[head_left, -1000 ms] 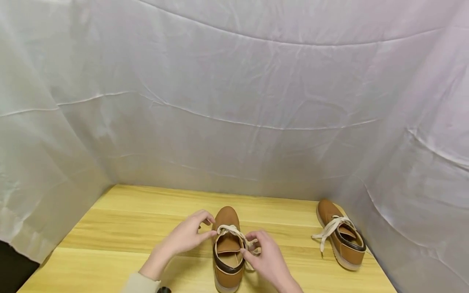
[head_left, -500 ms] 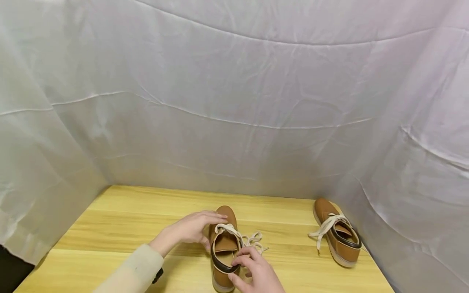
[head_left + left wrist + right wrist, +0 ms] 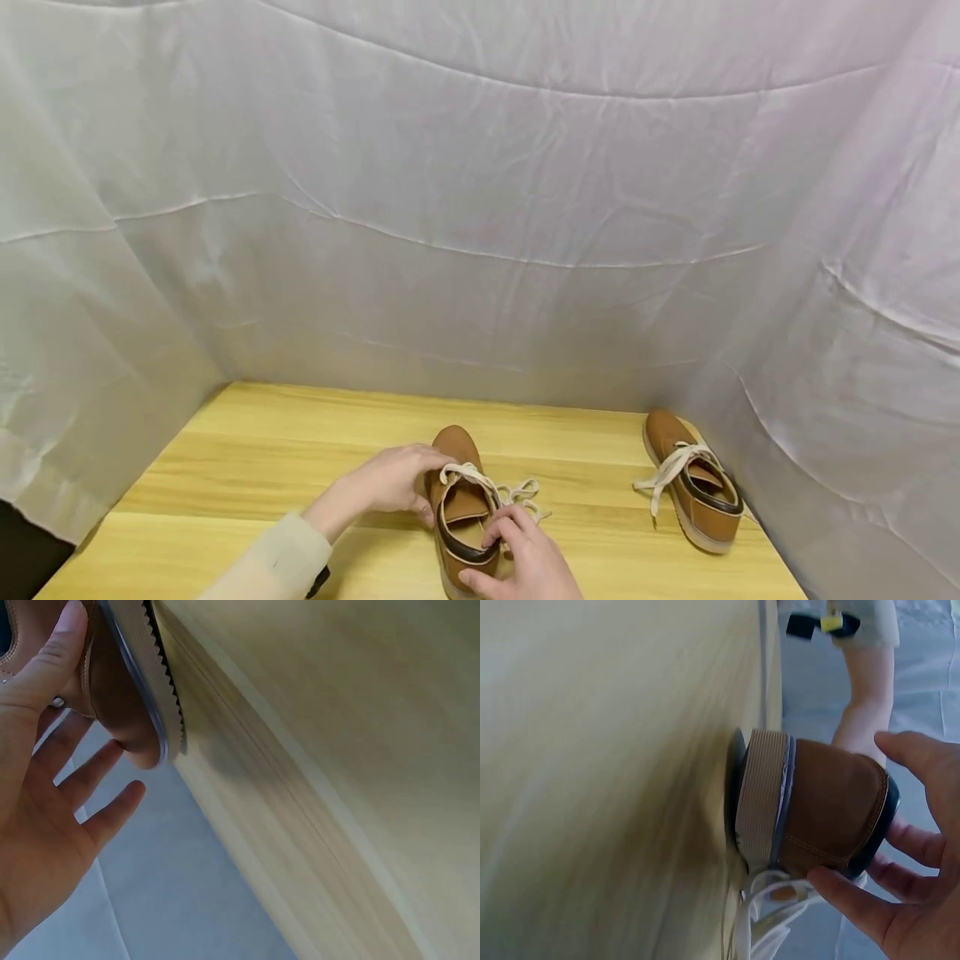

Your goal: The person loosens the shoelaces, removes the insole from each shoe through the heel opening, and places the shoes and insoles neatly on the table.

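Note:
A brown lace-up shoe (image 3: 457, 492) with cream laces and a dark padded collar stands on the wooden table, toe pointing away. My left hand (image 3: 397, 482) grips its front part from the left. The left wrist view shows the left thumb (image 3: 52, 660) lying along the shoe's side, the fingers spread beneath and beyond it. At the heel, my right hand (image 3: 525, 554) holds the collar area. In the right wrist view, several right fingers (image 3: 922, 881) curl around the collar and one fingertip touches the heel's side. Loose laces (image 3: 521, 492) trail onto the table right of the shoe.
A matching brown shoe (image 3: 693, 483) with its laces knotted sits at the table's right side, angled toward the back left. Grey cloth (image 3: 480, 250) hangs behind and at both sides of the wooden table (image 3: 285, 467).
My left hand has moved from beside the laces onto the shoe's front. My right hand has left the laces at the right side and come back to the heel collar.

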The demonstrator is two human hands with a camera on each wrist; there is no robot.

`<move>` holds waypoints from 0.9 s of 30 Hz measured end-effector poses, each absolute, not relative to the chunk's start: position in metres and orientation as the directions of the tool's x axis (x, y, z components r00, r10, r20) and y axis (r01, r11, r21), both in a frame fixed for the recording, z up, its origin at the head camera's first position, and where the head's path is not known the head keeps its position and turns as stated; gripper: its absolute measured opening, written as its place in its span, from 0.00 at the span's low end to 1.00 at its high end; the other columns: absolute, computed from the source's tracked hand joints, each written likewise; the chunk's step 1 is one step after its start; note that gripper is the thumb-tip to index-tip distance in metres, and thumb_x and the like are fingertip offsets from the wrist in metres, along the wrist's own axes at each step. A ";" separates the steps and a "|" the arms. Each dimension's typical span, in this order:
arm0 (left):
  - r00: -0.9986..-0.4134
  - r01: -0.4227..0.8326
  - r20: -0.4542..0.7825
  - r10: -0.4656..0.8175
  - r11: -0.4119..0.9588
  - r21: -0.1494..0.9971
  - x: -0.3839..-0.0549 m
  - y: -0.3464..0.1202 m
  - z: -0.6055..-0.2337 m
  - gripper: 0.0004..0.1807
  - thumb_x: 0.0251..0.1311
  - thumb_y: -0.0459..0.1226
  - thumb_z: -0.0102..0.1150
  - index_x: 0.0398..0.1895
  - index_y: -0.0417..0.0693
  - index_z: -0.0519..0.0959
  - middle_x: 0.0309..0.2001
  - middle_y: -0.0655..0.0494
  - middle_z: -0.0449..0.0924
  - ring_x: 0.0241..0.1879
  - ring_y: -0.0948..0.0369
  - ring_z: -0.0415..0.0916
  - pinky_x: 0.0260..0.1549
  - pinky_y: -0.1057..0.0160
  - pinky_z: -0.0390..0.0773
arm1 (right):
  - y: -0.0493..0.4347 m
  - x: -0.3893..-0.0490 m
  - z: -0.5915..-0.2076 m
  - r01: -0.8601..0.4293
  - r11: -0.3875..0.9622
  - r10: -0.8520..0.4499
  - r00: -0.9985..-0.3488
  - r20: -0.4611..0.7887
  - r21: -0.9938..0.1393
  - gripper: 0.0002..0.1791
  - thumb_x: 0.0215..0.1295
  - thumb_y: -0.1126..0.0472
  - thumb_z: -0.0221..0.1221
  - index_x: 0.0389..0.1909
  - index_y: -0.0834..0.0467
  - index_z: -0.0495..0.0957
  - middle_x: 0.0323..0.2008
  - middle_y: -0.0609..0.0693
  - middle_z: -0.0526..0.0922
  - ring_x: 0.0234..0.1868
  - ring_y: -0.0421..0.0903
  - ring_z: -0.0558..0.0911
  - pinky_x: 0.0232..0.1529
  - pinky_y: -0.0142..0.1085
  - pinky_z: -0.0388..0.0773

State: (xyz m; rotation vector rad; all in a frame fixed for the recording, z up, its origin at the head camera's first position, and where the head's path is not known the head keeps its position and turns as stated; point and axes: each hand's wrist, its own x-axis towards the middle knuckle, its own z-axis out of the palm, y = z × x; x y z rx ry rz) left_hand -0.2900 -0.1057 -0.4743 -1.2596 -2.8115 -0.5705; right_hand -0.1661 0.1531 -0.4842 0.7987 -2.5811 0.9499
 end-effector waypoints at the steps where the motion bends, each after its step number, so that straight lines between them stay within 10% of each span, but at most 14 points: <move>1: -0.682 0.721 0.162 0.714 0.617 0.315 -0.288 -0.107 -0.475 0.45 0.42 0.52 0.83 0.69 0.56 0.78 0.65 0.57 0.80 0.65 0.52 0.76 0.65 0.45 0.76 | 0.155 -0.167 -0.484 -0.578 0.637 -0.398 -0.813 0.425 -0.510 0.21 0.59 0.38 0.74 0.35 0.45 0.75 0.45 0.37 0.74 0.37 0.32 0.75 0.33 0.27 0.76; 13: -0.719 0.695 0.242 0.652 0.682 0.229 -0.255 -0.123 -0.475 0.29 0.60 0.56 0.70 0.60 0.52 0.83 0.55 0.58 0.85 0.56 0.55 0.80 0.58 0.47 0.81 | 0.176 -0.189 -0.480 -0.605 0.575 -0.432 -0.796 0.423 -0.551 0.17 0.57 0.50 0.77 0.37 0.48 0.78 0.49 0.43 0.82 0.54 0.46 0.82 0.48 0.39 0.85; 27: -0.739 0.669 0.259 0.622 0.636 0.384 -0.224 -0.131 -0.473 0.15 0.66 0.49 0.69 0.52 0.57 0.85 0.36 0.76 0.78 0.35 0.74 0.71 0.31 0.68 0.75 | 0.199 -0.221 -0.470 -0.565 0.541 -0.480 -0.816 0.323 -0.623 0.16 0.54 0.70 0.73 0.44 0.57 0.84 0.60 0.53 0.82 0.57 0.56 0.83 0.51 0.45 0.87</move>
